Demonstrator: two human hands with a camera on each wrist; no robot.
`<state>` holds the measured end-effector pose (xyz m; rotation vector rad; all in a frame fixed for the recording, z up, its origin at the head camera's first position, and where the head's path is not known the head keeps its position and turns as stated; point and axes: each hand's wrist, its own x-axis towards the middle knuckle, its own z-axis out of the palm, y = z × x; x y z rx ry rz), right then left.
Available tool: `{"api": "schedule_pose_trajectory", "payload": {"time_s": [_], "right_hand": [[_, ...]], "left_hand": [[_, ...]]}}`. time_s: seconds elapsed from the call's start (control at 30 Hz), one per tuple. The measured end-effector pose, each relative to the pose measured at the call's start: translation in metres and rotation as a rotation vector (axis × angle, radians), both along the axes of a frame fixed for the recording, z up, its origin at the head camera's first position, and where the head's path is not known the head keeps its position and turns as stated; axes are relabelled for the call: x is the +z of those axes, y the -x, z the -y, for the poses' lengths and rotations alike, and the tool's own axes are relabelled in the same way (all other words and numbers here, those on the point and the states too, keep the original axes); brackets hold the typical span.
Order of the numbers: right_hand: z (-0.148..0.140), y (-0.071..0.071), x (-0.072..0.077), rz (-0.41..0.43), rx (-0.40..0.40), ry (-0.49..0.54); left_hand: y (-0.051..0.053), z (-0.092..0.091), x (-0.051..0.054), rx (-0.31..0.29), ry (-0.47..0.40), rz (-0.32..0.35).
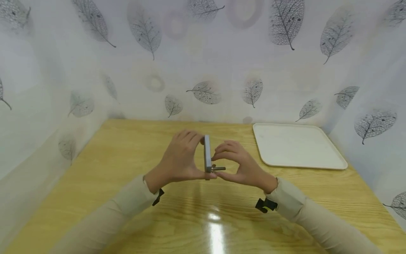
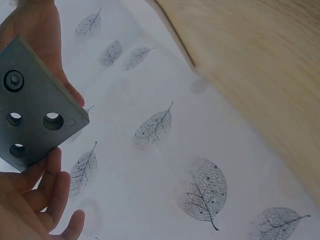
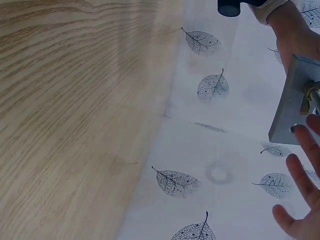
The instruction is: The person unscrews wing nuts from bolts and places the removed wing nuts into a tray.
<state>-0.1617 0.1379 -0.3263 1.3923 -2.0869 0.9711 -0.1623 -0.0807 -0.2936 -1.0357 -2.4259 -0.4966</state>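
In the head view my left hand (image 1: pixel 182 158) holds a flat grey metal plate (image 1: pixel 207 151) upright on edge, fingers at its top and thumb under its bottom. A bolt (image 1: pixel 220 168) sticks out from the plate's right face. My right hand (image 1: pixel 242 164) has its thumb and bent fingers about the bolt, at a brass-coloured wing nut (image 3: pixel 305 100); the exact contact is partly hidden. Several round holes show on the other face in the left wrist view, one filled by a hex-socket screw head (image 2: pixel 14 80). Right fingertips lie close to the plate in the right wrist view.
A shallow white tray (image 1: pixel 298 145) lies at the back right of the wooden table (image 1: pixel 133 148). White cloth (image 1: pixel 222 63) printed with leaves stands behind the table and along both sides. Dark straps show at both wrists.
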Motion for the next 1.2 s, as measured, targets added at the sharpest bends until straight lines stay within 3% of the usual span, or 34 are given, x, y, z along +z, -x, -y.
{"api": "schedule_pose_trajectory", "payload": {"time_s": [0.13,0.23,0.8,0.97,1.2], "right_hand": [[-0.002,-0.002,0.002,0.138,-0.062,-0.086],[-0.002,-0.003,0.004,0.186,-0.072,-0.135],[-0.004,-0.002,0.004,0.201,-0.112,-0.162],[-0.005,-0.001,0.001,0.140,-0.144,-0.159],[-0.005,0.002,-0.003,-0.093,-0.166,-0.106]], "left_hand": [[0.000,0.000,0.001,0.004,-0.004,0.016],[0.000,0.000,0.001,0.006,-0.006,0.023],[0.005,-0.004,-0.003,-0.006,-0.009,0.031],[0.008,-0.006,-0.005,0.000,-0.004,0.035],[0.011,-0.007,-0.007,0.011,-0.008,0.058]]}}
